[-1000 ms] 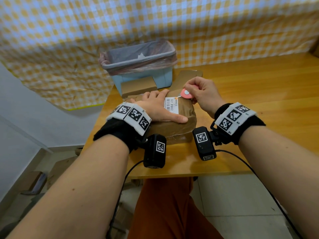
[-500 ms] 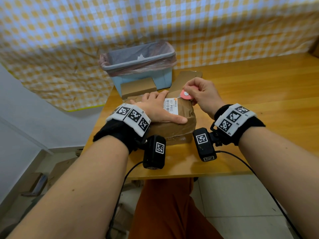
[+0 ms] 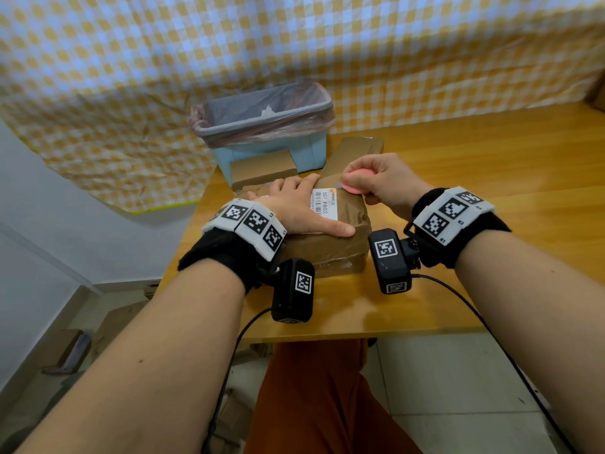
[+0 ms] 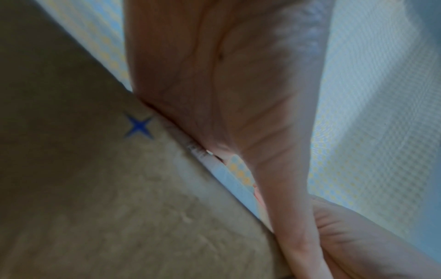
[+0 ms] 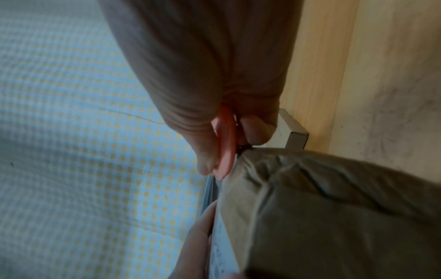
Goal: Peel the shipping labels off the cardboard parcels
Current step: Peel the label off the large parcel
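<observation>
The parcel (image 3: 330, 240), wrapped in brown tape, sits near the front edge of the wooden worktop (image 3: 458, 273), with a strip of bare wood between it and that edge. The left hand (image 3: 294, 208) lies flat on its top, fingers straight and pressing down, the thumb stretched along the near side of the white shipping label (image 3: 324, 204). The label is stuck on the parcel's top face, and its left part is hidden under the hand. At the label's far right corner the right hand (image 3: 383, 181) pinches a pink disc-shaped tool (image 3: 357, 181) between thumb and curled fingers, the tool's edge touching the parcel top at the label's edge. To the right of the parcel the worktop runs wide and bare. Just behind the parcel lie a small cardboard box (image 3: 262, 170) and a flat cardboard piece (image 3: 357, 150), close against it. Behind these a blue bin (image 3: 262, 126) with a pink liner stands at the worktop's back corner. A yellow checked cloth (image 3: 393, 50) hangs behind everything.
</observation>
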